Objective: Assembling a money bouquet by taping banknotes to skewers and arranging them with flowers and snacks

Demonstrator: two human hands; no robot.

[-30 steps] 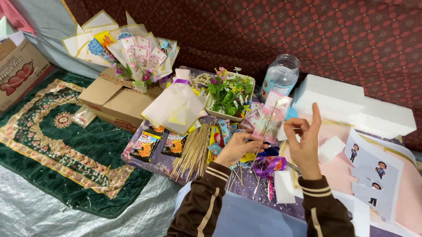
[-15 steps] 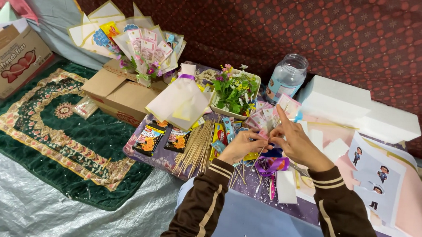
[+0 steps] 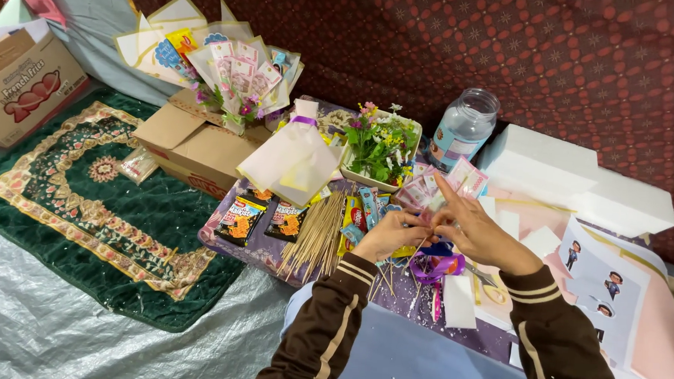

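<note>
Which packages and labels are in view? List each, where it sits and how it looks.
Cardboard box: far left, brown, red picture on its side.
Open carton: beside the green rug, plain brown.
Snack packets: table's left edge, black and orange.
Jar: behind the hands, clear, pale label.

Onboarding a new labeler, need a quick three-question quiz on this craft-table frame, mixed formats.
1. True or false: the left hand and right hand are pressed together over the work.
2. Multiple choice: what lies just left of the left hand? A) a bundle of wooden skewers B) a pair of pliers C) a paint tin.
3. Fill in: the clear plastic jar stands between the tray of artificial flowers and the white ____ blocks.

Key: 1 true; 2 A; 3 foam.
</note>
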